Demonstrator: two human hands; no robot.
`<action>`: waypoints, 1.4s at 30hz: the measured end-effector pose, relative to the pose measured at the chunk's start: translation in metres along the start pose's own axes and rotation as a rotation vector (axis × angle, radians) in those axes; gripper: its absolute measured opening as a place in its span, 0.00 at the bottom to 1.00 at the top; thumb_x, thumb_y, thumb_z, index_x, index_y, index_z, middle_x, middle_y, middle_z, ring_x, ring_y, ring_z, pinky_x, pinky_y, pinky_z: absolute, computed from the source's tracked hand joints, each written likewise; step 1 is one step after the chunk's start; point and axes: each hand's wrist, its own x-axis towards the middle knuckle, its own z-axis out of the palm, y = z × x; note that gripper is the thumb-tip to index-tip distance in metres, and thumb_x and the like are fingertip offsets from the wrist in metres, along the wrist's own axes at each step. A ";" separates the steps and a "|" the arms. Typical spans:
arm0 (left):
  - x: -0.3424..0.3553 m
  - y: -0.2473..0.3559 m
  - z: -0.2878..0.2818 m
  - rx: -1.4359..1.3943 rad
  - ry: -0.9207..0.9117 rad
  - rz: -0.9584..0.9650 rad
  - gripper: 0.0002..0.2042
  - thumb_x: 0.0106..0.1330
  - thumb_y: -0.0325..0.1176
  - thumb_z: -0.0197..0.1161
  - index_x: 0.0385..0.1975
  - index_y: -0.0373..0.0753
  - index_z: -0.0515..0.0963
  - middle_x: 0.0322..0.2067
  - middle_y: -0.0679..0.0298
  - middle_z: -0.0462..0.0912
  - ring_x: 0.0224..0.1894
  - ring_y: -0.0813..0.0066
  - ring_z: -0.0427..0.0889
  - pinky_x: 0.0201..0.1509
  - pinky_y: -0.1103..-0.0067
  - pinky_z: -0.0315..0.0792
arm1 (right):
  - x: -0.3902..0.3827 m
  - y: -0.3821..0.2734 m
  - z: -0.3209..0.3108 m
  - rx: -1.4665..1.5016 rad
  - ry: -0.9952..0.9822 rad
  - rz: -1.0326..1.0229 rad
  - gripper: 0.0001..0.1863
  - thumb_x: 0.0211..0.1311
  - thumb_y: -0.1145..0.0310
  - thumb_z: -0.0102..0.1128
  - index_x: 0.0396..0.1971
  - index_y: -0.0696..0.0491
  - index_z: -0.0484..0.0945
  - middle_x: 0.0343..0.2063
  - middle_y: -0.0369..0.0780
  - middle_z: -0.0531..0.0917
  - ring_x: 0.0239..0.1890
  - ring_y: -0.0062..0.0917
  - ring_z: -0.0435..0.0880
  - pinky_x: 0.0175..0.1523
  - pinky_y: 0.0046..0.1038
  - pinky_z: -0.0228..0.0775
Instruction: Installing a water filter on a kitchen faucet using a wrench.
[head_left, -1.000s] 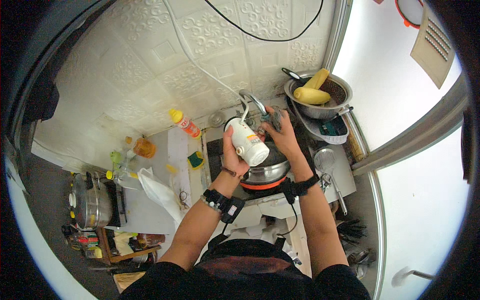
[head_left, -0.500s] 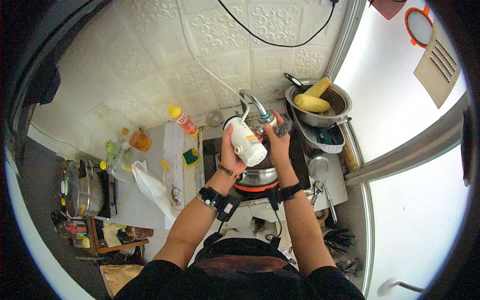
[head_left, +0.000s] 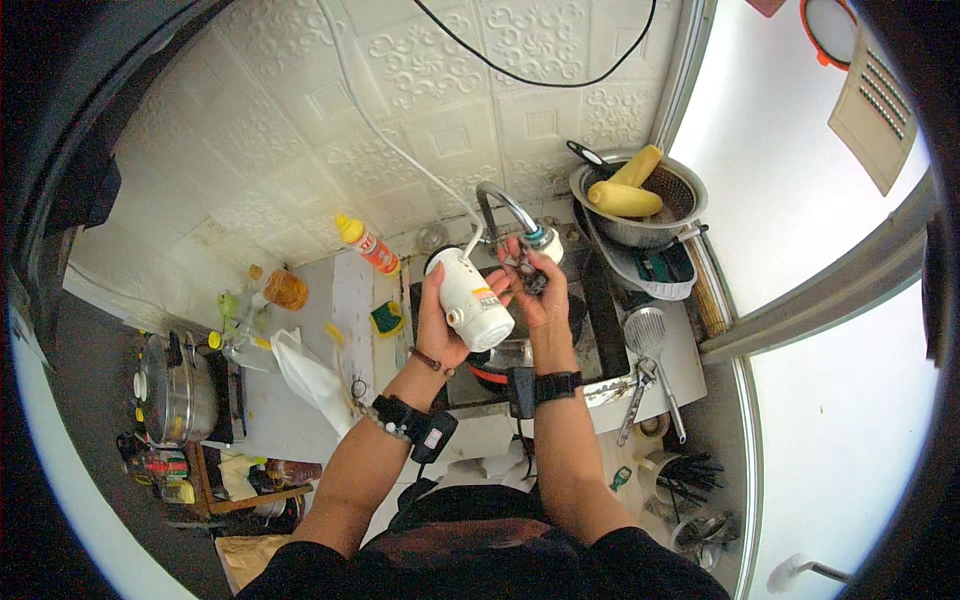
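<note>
My left hand (head_left: pixel 436 325) is wrapped round a white cylindrical device (head_left: pixel 474 308) with a small round knob on its side and a white cord running up from its top. Beside it my right hand (head_left: pixel 547 300) pinches a dark, tangled wad (head_left: pixel 530 280) that looks like a steel wool scourer. Just above the right fingers is the white and chrome end of a curved faucet (head_left: pixel 510 203); the hand appears apart from it. Below both hands sits a steel pot with a red-orange rim (head_left: pixel 487 376), partly hidden by my wrists, in the dark sink (head_left: pixel 602 345).
A steel colander (head_left: pixel 655 232) with peeled yellow vegetables (head_left: pixel 625 199) stands at the back right. A slotted turner (head_left: pixel 646 335) and an adjustable wrench (head_left: pixel 636 400) lie right of the sink. Left are a yellow-capped bottle (head_left: pixel 368 246), a sponge (head_left: pixel 387 319) and a white bag (head_left: pixel 305 375).
My right hand has come down and left, off the faucet end, with the dark wad at its fingers. The white device has shifted slightly left and down in my left hand.
</note>
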 end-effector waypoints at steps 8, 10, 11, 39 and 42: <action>-0.013 0.007 -0.012 0.045 0.062 0.017 0.36 0.59 0.58 0.52 0.60 0.40 0.52 0.56 0.41 0.64 0.59 0.52 0.66 0.62 0.61 0.61 | 0.006 -0.028 0.013 -0.234 0.023 0.041 0.23 0.62 0.54 0.51 0.49 0.56 0.70 0.43 0.44 0.78 0.45 0.32 0.79 0.45 0.34 0.75; -0.014 0.007 -0.014 0.012 0.062 0.002 0.35 0.59 0.57 0.53 0.59 0.40 0.53 0.55 0.42 0.64 0.58 0.52 0.66 0.62 0.60 0.61 | 0.025 -0.027 0.001 -0.112 -0.172 0.095 0.27 0.62 0.50 0.48 0.51 0.56 0.67 0.43 0.44 0.78 0.42 0.34 0.79 0.40 0.33 0.76; -0.014 0.008 -0.011 0.000 0.066 -0.013 0.34 0.59 0.57 0.53 0.58 0.40 0.53 0.55 0.42 0.65 0.58 0.52 0.66 0.62 0.60 0.61 | 0.030 -0.028 -0.006 -0.029 -0.184 0.045 0.27 0.61 0.51 0.49 0.50 0.56 0.68 0.43 0.46 0.77 0.37 0.36 0.81 0.36 0.32 0.76; 0.000 0.023 -0.069 -0.012 0.161 0.279 0.25 0.59 0.57 0.52 0.48 0.44 0.68 0.42 0.65 0.76 0.43 0.62 0.77 0.48 0.62 0.73 | -0.033 0.085 0.030 -0.034 0.128 -0.112 0.21 0.66 0.71 0.46 0.58 0.50 0.61 0.52 0.41 0.71 0.52 0.31 0.71 0.56 0.36 0.65; -0.001 0.021 -0.064 0.004 0.189 0.282 0.29 0.58 0.57 0.54 0.52 0.42 0.65 0.46 0.60 0.73 0.48 0.58 0.74 0.54 0.59 0.70 | -0.061 0.091 0.027 -0.061 0.145 -0.051 0.22 0.64 0.73 0.49 0.58 0.50 0.61 0.47 0.43 0.74 0.47 0.30 0.75 0.52 0.34 0.69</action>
